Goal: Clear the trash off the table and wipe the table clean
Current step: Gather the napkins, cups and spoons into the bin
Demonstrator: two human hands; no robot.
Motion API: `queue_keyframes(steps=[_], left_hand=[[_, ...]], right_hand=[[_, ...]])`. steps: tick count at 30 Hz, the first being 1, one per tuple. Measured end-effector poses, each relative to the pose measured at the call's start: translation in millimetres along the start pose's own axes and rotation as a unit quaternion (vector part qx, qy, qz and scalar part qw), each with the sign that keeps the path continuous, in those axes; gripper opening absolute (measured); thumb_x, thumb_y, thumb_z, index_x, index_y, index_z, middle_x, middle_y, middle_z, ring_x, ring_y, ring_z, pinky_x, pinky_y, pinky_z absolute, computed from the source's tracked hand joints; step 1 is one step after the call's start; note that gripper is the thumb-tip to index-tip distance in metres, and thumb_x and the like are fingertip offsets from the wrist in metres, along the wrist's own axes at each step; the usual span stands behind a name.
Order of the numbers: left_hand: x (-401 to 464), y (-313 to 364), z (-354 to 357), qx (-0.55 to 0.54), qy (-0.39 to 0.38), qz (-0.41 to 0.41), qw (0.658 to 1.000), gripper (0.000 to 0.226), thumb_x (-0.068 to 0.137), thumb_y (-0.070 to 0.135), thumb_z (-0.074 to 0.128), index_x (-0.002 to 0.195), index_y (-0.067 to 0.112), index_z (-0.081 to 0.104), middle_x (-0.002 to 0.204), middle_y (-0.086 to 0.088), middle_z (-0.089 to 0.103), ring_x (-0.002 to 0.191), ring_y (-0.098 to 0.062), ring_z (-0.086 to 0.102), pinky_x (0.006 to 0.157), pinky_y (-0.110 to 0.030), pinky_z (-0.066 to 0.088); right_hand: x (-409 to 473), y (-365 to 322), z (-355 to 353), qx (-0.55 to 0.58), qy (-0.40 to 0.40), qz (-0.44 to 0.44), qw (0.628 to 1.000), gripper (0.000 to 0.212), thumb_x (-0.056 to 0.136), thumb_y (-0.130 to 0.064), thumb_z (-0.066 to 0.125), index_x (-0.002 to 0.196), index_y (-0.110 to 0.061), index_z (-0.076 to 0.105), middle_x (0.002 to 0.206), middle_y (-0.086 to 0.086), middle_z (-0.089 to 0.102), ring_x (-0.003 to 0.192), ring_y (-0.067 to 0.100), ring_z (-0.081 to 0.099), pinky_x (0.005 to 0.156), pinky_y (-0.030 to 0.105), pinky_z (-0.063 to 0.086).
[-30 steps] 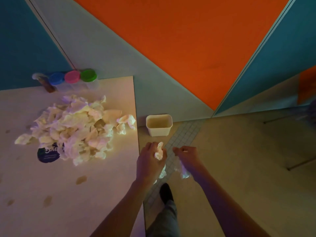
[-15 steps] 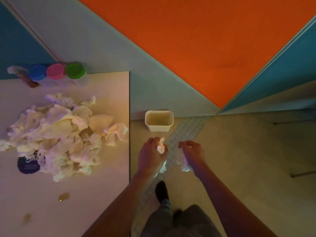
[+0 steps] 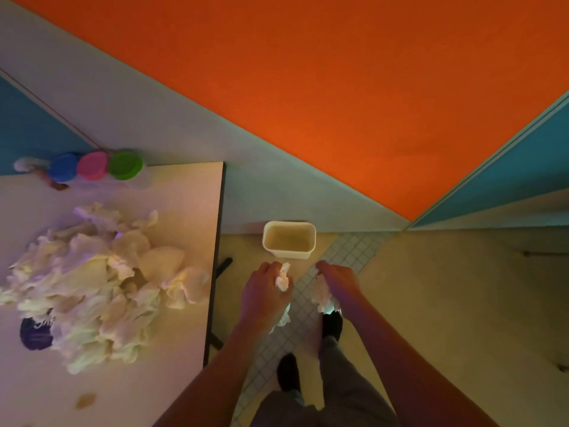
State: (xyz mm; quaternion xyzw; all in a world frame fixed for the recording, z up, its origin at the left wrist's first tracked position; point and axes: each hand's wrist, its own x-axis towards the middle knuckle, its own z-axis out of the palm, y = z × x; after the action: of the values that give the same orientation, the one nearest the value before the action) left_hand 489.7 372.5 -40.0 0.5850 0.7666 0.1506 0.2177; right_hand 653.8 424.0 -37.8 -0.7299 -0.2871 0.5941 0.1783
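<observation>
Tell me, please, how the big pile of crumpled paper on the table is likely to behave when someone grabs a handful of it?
The pile of crumpled paper looks like loose, separate wads, so a handful would probably come away light and floppy. Pieces at the edge may tumble off toward the table edge. The wads held in the left hand and right hand squash small, so it likely compresses easily.

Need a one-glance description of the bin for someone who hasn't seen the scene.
Start at the table on the left, then look to the floor past its right edge, at the foot of the wall. The bin is a small cream tub with rounded corners, open-topped, the only container on the floor; the jars sit on the table.
</observation>
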Motion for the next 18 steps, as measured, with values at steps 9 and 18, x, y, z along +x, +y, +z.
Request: queue_keyframes(steps=[9,18], left_hand=[[40.9,29.4,7.9,0.04,-0.015,-0.014,0.999,0.028,0.091,0.039,0.067,0.113,0.022,0.066,0.101,0.003,0.064,0.087,-0.016,0.063,0.066,-0.027,0.049],[81.4,23.0,47.1,0.063,-0.045,0.005,0.997,0.028,0.091,0.042,0.063,0.112,0.025,0.063,0.103,0.004,0.062,0.091,-0.018,0.062,0.067,-0.031,0.05]], right_hand=[[66.8,-29.2,-17.2,-0.004,-0.057,0.039,0.998,0.048,0.057,-0.055,0.064,0.078,-0.013,0.074,0.079,0.011,0.075,0.081,0.035,0.073,0.085,0.051,0.059],[109.9,-33.1,-7.4,-0.061,-0.027,0.029,0.997,0.023,0.081,-0.039,0.066,0.081,-0.017,0.07,0.088,0.011,0.072,0.087,0.033,0.069,0.084,0.045,0.056]])
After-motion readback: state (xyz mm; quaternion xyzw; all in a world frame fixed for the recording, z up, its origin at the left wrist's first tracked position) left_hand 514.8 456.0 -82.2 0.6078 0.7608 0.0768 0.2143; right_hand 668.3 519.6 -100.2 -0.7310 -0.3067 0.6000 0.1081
